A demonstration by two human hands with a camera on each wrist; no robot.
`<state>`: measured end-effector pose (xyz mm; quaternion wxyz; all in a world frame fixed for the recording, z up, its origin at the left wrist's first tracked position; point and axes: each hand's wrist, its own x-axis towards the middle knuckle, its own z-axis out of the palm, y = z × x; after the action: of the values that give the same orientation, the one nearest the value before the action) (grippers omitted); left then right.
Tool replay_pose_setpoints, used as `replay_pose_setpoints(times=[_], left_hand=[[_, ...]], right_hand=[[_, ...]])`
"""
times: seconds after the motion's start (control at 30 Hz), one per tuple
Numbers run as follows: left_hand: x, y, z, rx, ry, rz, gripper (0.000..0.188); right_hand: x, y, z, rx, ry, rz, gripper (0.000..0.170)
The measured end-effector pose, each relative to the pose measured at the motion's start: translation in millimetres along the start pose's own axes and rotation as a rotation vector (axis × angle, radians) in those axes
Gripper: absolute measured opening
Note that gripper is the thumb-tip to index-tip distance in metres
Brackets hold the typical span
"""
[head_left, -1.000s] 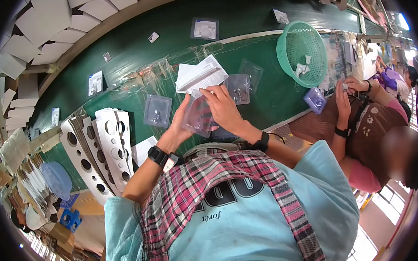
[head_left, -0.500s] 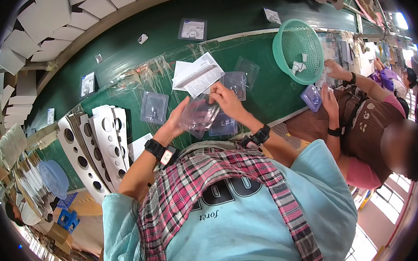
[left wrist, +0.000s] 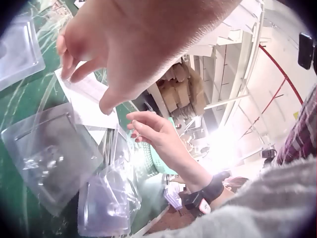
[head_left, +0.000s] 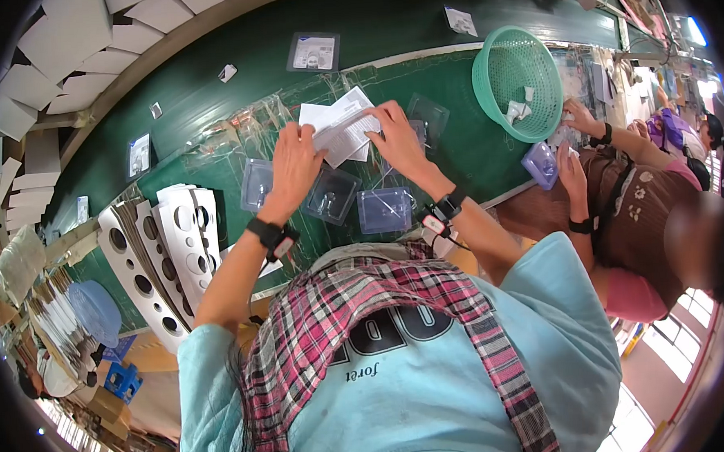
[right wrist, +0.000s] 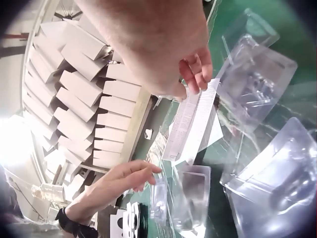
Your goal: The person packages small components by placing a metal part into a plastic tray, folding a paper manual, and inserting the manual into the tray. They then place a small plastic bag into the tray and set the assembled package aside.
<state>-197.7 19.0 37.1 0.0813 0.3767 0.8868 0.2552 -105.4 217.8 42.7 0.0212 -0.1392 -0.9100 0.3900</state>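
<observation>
Two overlapping white printed sheets (head_left: 348, 141) (left wrist: 89, 101) (right wrist: 190, 124) lie on the green table, the upper one with a grey band across it. At their left end is my left hand (head_left: 296, 168) (left wrist: 124, 44) (right wrist: 111, 186), fingers bent loosely, a small gap from the paper in the right wrist view. My right hand (head_left: 403, 146) (left wrist: 161, 144) (right wrist: 163, 44) is at the other end, fingers loosely bent and apart from the sheets in the left wrist view. Just below the sheets rests a clear plastic tray (head_left: 332, 196) (left wrist: 52, 158), beside a bluish one (head_left: 386, 212).
More clear trays (head_left: 257, 185) lie around the sheets. Stacked white cut-out boards (head_left: 186, 235) stand at left, a green basket (head_left: 518, 83) with small white pieces at right. Carded packs (head_left: 314, 52) lie along the far strip. Another person (head_left: 624, 220) sits at right.
Both hands have let go of the clear tray, which now lies on the table. They have moved up and apart to opposite ends of the sheets. Packs on the far strip have shifted left.
</observation>
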Motion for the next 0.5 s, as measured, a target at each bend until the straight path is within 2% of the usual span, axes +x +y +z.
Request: replay_pose_setpoints(times=[0.13, 0.23, 0.33, 0.5], left_hand=[[15.3, -21.9, 32.2, 0.076, -0.044, 0.082, 0.023], [15.5, -26.9, 42.9, 0.139, -0.085, 0.100, 0.015], [12.1, -28.3, 46.8, 0.132, 0.004, 0.107, 0.012], [14.0, -32.6, 47.5, 0.037, 0.000, -0.001, 0.009]], right_hand=[[24.5, 10.7, 8.5, -0.160, 0.006, -0.241, 0.032], [28.5, 22.8, 13.4, -0.261, -0.136, -0.280, 0.026], [30.2, 38.0, 25.8, -0.255, -0.116, -0.273, 0.022], [38.2, 48.6, 27.5, -0.209, -0.131, -0.177, 0.018]])
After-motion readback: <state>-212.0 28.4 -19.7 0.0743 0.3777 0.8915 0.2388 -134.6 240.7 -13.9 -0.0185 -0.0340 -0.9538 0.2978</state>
